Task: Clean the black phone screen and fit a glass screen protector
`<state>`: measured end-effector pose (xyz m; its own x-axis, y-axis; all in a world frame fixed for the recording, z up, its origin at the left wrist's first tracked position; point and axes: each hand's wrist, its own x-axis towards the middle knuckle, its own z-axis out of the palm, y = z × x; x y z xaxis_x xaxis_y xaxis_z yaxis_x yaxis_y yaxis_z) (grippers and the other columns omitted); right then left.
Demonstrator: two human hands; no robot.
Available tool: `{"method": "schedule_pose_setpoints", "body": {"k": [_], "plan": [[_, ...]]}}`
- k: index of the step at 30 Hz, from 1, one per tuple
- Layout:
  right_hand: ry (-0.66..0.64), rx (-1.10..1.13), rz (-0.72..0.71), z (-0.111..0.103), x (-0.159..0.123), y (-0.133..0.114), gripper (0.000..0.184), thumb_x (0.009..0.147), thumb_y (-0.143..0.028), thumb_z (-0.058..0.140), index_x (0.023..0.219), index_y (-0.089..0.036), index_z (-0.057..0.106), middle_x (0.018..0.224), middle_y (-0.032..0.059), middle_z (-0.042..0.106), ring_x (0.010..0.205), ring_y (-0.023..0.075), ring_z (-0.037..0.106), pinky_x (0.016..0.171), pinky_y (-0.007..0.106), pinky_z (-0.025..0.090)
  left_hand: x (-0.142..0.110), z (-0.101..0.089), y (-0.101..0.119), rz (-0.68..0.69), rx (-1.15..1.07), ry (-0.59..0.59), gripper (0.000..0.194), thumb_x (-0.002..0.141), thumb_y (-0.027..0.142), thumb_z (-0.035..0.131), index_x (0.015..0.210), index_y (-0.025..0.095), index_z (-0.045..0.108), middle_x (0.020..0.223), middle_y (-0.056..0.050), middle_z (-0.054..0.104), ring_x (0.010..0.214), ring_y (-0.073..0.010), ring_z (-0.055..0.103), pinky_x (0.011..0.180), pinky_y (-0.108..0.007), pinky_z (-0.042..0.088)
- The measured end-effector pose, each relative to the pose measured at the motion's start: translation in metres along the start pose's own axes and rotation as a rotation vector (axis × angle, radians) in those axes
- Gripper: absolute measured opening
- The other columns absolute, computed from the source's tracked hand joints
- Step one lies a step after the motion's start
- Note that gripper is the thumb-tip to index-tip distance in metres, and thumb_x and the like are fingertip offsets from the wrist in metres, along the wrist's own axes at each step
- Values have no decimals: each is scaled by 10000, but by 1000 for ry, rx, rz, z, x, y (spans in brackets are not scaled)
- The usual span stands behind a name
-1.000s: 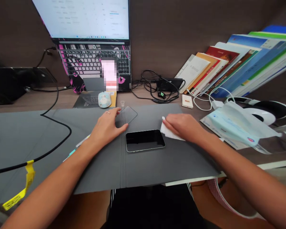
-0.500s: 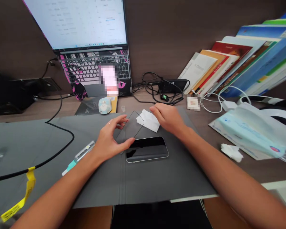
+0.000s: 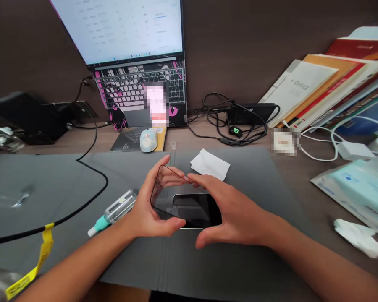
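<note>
Left hand [image 3: 146, 214] held clear sheet [image 3: 164, 196] over phone [image 3: 201, 212]; right hand [image 3: 237, 209] wide. We needed just rim pinched, tissue [image 3: 210, 163] left by mat's [image 3: 255, 264] back edge.

Laptop screen [image 3: 126, 29]: brightly lit, blurred.
Back wall [image 3: 233, 50]: dimly lit.
Keyboard [image 3: 122, 92]: partly masked by pixel blocks.
Books [image 3: 315, 86]: stretched toward right edge.

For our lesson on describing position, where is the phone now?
In the head view, the phone lies on the grey mat below centre, between the left hand and right hand, partly behind the clear, dark-edged sheet.
</note>
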<state>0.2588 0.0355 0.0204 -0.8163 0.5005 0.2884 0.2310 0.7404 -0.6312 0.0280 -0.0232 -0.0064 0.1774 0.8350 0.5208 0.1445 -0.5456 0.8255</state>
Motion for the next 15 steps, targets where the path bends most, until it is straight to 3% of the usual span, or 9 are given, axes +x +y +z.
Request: {"method": "schedule_pose_setpoints", "body": {"k": [4,7,11,15], "plan": [[-18,-131,-8,-9,-4,4,821,864,-499,735,1537,-224,354,1449,155,569,1300,307,573,1035,448,513,2,-5,1,-2,44,-30,920,810,472,770,1547,349,234,1343,-103,521,1211,-289,614,1082,-488,540],[-36,-217,-35,-19,-17,14,753,869,-485,729,1505,-239,410,1419,143,588,1268,313,588,1008,462,533,0,-16,6,-41,214,-85,875,801,578,759,1514,318,323,1384,-114,512,1272,-307,558,1119,-491,493],[-111,-268,-50,-23,-35,26,712,866,-444,734,1474,-226,435,1312,157,630,1140,303,634,903,438,574,-7,-29,14,-23,559,-303,986,707,675,795,1488,273,349,1332,-142,555,1186,-322,577,1031,-513,524],[-178,-327,-61,-18,-36,25,606,876,-346,703,1417,-179,485,1238,156,631,1087,304,622,876,438,556,-11,-27,16,-66,707,-446,961,777,718,705,1492,196,332,1326,-176,568,1164,-318,586,968,-495,548]]}}
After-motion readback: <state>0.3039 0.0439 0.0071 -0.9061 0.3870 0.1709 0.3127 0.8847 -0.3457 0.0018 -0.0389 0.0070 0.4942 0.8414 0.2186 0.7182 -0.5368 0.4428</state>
